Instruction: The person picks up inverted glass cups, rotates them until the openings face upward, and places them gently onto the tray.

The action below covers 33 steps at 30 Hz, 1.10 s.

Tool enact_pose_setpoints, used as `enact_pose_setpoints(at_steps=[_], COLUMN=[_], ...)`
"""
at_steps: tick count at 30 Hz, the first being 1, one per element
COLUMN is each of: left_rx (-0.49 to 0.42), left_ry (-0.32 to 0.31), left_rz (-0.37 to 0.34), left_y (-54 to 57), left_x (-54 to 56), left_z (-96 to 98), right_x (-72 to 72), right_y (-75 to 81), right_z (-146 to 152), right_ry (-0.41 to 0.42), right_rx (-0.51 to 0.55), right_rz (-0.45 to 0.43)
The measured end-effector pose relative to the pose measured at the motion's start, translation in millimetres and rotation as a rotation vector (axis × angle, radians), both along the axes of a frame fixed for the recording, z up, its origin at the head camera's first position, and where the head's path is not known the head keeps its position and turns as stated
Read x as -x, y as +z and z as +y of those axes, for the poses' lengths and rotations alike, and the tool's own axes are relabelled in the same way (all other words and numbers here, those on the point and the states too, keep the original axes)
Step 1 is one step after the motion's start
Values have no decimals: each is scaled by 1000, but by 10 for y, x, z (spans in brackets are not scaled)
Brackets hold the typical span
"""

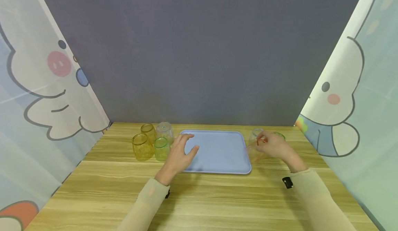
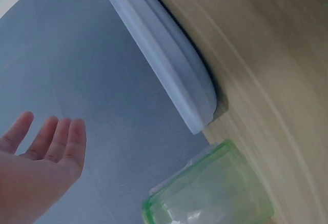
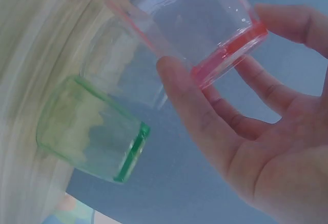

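Note:
My right hand (image 1: pixel 275 145) pinches a pink-tinted clear cup (image 3: pixel 205 24) between thumb and fingers at its red base, which points up toward the palm. The cup is just right of the pale blue tray (image 1: pixel 217 151); whether it touches the table I cannot tell. Beside it stand a colourless cup (image 3: pixel 123 55) and a green cup (image 3: pixel 92 126), its thick base upward. My left hand (image 1: pixel 178 155) hovers over the tray's left edge, fingers spread and holding nothing. Nearest to it is another green cup (image 2: pixel 210 188) on the table.
Left of the tray, two amber cups (image 1: pixel 143 148) and a colourless cup (image 1: pixel 164 131) stand close to the green one. A grey panel (image 1: pixel 199 51) rises behind the wooden table (image 1: pixel 217 203). Printed curtains (image 1: pixel 348 86) hang at both sides.

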<state>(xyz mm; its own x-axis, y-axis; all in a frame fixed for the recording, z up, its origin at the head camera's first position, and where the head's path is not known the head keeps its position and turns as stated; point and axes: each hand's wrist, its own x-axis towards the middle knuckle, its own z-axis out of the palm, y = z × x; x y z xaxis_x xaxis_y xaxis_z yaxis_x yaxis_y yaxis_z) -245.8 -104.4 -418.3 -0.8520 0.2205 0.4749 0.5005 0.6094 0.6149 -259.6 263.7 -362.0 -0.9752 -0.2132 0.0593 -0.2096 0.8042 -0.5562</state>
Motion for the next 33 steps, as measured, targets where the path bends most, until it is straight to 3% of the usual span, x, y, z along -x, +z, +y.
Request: enact_pose_setpoints(at_steps=[6,19,33], left_rx=[-66,-170,-178], left_ry=[-30,-62,-62], left_rz=[-32,-102,-128], left_y=[-24,-31,-21], left_x=[25,53,44], left_z=[8,2,-1], right_x=[-42,-41,-19], right_y=[-46,-95,-199], right_z=[-37,-45,-108], right_ry=[14,-26,-40], right_rx=[144,245,465], right_rz=[-25,-52,-101])
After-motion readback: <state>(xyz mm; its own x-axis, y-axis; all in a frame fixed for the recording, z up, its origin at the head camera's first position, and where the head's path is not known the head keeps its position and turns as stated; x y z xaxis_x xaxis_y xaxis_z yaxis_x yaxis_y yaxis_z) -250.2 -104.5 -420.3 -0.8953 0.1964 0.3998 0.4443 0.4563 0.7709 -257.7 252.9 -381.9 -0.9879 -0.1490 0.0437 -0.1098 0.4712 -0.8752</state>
